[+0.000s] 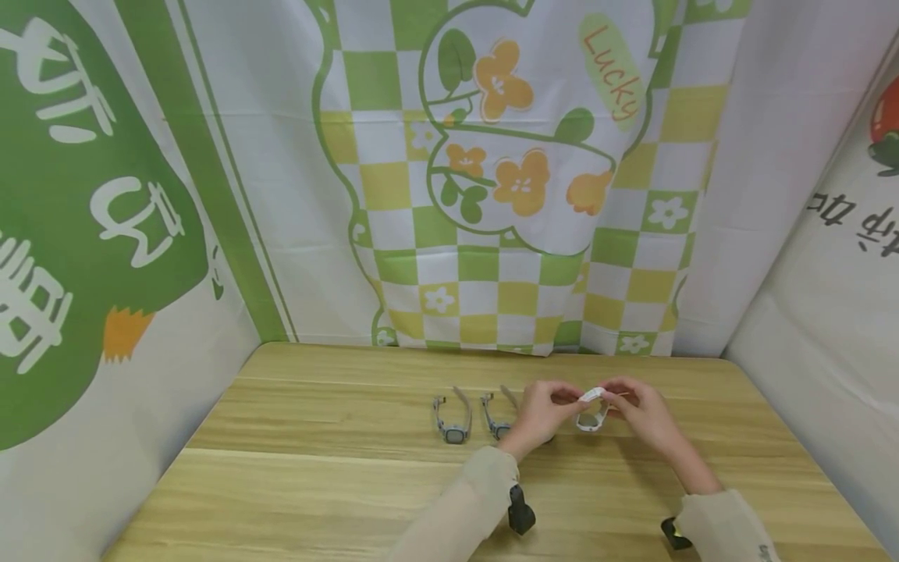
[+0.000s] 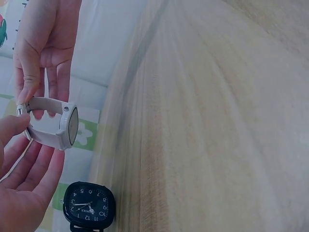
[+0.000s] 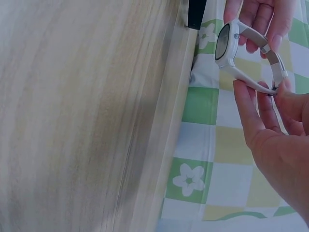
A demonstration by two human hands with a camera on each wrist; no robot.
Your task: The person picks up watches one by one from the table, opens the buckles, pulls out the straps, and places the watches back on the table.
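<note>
A white wristwatch (image 1: 590,422) with a round dial is held up over the table, its strap looped near the buckle. My left hand (image 1: 539,412) pinches one side of the strap with thumb and fingers. From the other side my right hand (image 1: 644,415) pinches the strap close to the buckle. In the left wrist view the white watch (image 2: 67,126) turns its dial away from the fingers. The right wrist view shows the white watch (image 3: 227,43) with its strap ends overlapping between both hands.
Two grey watches (image 1: 455,435) (image 1: 500,431) stand on the wooden table (image 1: 316,484) left of my hands. A black watch (image 2: 89,205) with a numbered face stands beside them, mostly hidden by my left hand in the head view. Printed curtains (image 1: 520,297) enclose the table.
</note>
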